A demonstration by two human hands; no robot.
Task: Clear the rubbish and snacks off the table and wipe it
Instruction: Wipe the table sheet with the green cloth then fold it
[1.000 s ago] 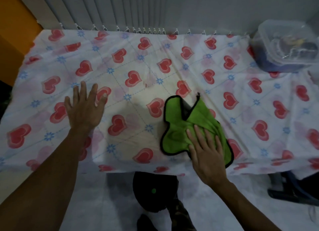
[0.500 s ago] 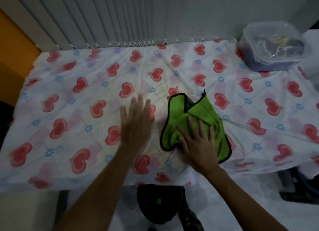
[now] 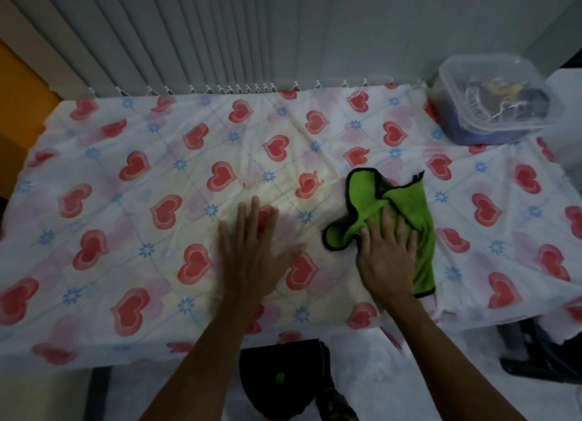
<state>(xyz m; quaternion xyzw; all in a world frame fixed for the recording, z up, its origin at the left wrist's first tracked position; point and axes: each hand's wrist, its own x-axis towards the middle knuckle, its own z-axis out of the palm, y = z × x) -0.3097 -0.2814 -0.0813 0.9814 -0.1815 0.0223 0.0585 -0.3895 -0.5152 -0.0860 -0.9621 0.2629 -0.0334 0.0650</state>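
Head view, read left to right. Left of centre, the left hand (image 3: pixel 252 257) lies flat on the table (image 3: pixel 94 175), fingers spread, holding nothing; it seems to pin the heart-print covering in place. Just right of it, near but apart, the right hand (image 3: pixel 389 257) presses palm-down with fingers spread on the green cloth (image 3: pixel 406 197). The cloth is bunched, its long axis running from the lower right of centre up toward the frame's top, and most of it lies ahead of the fingertips. Right hand is the wiping hand. Unwiped surface extends right. Upper right corner: a clear lidded box (image 3: pixel 491 96) stands on the table. No loose rubbish visible.
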